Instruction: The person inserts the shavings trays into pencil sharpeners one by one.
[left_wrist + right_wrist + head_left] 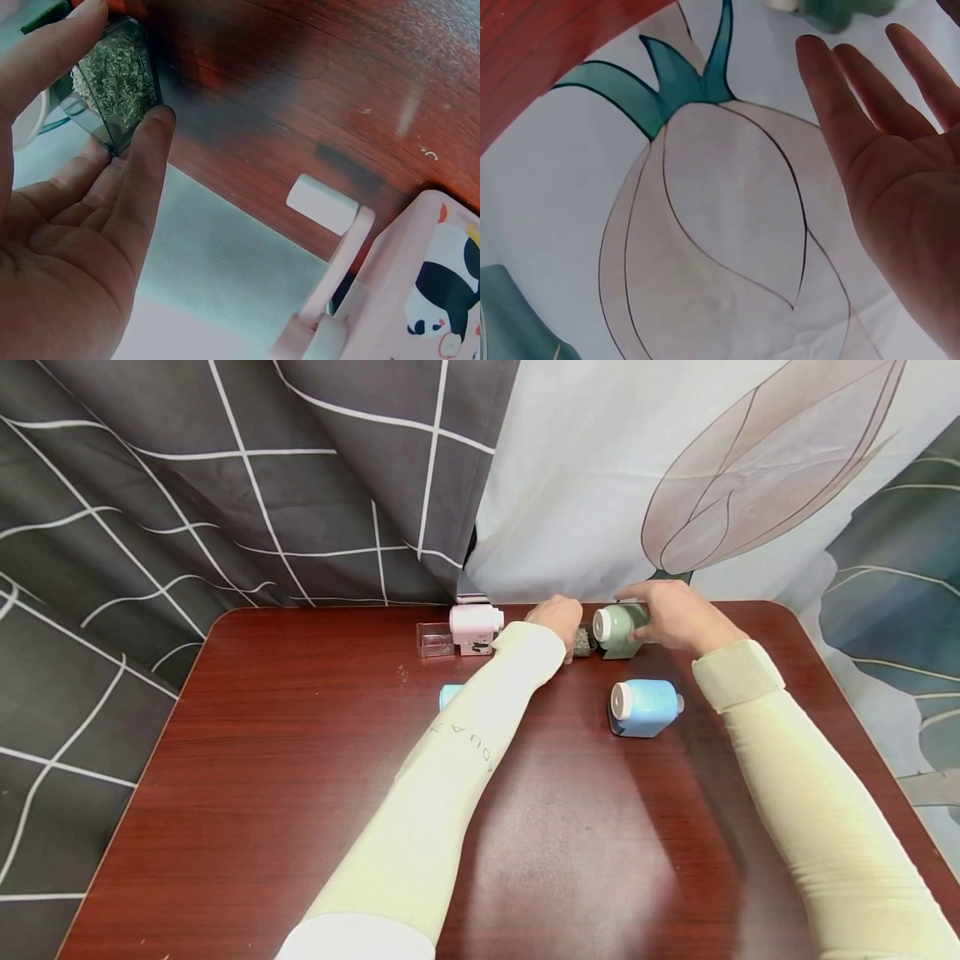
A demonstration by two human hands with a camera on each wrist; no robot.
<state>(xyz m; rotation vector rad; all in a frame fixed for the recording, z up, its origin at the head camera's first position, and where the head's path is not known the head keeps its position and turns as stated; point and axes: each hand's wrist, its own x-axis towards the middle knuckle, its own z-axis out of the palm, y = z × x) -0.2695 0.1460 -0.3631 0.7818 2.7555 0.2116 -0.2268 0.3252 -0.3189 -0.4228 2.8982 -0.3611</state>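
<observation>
A clear drawer of shavings [116, 75] sits between the thumb and fingers of my left hand [75, 225], which pinches it in the left wrist view. In the head view the left hand [557, 617] is at the table's back edge, just left of a green pencil sharpener [621, 625] with a round white front. My right hand [675, 614] reaches over that sharpener, thumb at its near side and fingers behind it. Its fingers [821, 90] look straight in the right wrist view, with a blurred green shape just beyond the fingertips.
A pink panda sharpener [474, 628], with a crank, stands to the left beside a clear drawer [435, 640]. A blue sharpener [647, 707] sits nearer on the right. Another light-blue object [448, 695] is mostly hidden by the left sleeve. Curtains [585, 485] hang behind the table.
</observation>
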